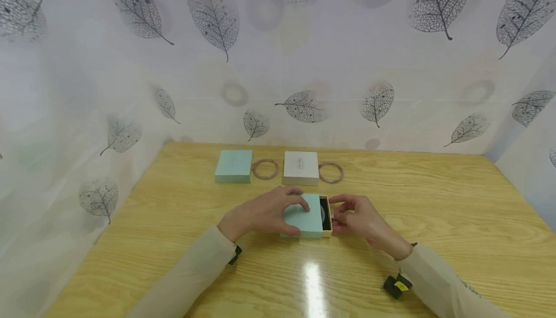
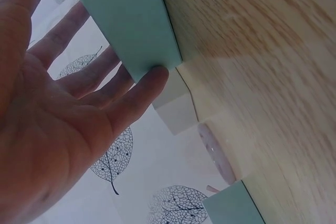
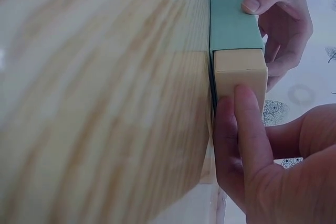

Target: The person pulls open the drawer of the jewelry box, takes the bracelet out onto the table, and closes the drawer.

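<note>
A mint-green drawer-style gift box (image 1: 301, 219) lies on the table, its cream inner drawer (image 3: 240, 72) partly out of the sleeve on the right. On the drawer's dark lining part of a pale ring-shaped piece (image 1: 323, 214) shows; the sleeve covers the rest. My left hand (image 1: 271, 212) grips the sleeve, thumb on the near side and fingers over the top and far side. At the drawer's end is my right hand (image 1: 360, 219). Its fingertips (image 3: 245, 95) touch the cream front face, and another finger reaches to the drawer's far corner.
Behind the box stand another mint-green box (image 1: 233, 166) and a white box (image 1: 300, 167). A pinkish bangle (image 1: 255, 172) lies right of the green one, and a second bangle (image 1: 342, 172) right of the white one. A leaf-print cloth (image 1: 282, 67) hangs behind the table.
</note>
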`<state>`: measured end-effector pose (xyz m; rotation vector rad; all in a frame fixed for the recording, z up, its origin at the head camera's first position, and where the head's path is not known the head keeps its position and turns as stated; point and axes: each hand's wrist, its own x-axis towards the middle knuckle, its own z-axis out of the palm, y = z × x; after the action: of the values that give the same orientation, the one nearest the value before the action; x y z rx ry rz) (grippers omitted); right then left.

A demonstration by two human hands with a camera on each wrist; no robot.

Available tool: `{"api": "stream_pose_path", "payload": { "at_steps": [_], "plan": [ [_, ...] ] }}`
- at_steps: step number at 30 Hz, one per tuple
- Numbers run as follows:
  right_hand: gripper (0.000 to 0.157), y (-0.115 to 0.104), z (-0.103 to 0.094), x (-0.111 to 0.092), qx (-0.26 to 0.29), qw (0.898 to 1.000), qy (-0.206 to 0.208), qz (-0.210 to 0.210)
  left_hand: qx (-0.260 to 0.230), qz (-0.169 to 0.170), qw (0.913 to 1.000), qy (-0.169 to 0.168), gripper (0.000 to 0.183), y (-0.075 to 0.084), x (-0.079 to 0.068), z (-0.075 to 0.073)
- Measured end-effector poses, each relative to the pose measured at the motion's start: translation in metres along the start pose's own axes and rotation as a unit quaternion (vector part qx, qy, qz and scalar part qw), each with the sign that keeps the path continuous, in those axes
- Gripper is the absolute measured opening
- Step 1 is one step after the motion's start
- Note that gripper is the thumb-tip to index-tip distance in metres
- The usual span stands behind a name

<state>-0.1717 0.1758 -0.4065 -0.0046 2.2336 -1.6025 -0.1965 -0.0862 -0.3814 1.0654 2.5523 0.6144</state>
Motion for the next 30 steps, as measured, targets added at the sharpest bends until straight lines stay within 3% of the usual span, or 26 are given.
{"api": "stream_pose_path", "payload": {
  "at_steps": [30],
  "plan": [
    [0.042, 0.0024, -0.004, -0.0063, 0.013, 1.0, 0.005, -0.002, -0.007, 0.01, 0.9999, -0.005, 0.046, -0.0025, 0.004, -0.0001]
  ]
}}
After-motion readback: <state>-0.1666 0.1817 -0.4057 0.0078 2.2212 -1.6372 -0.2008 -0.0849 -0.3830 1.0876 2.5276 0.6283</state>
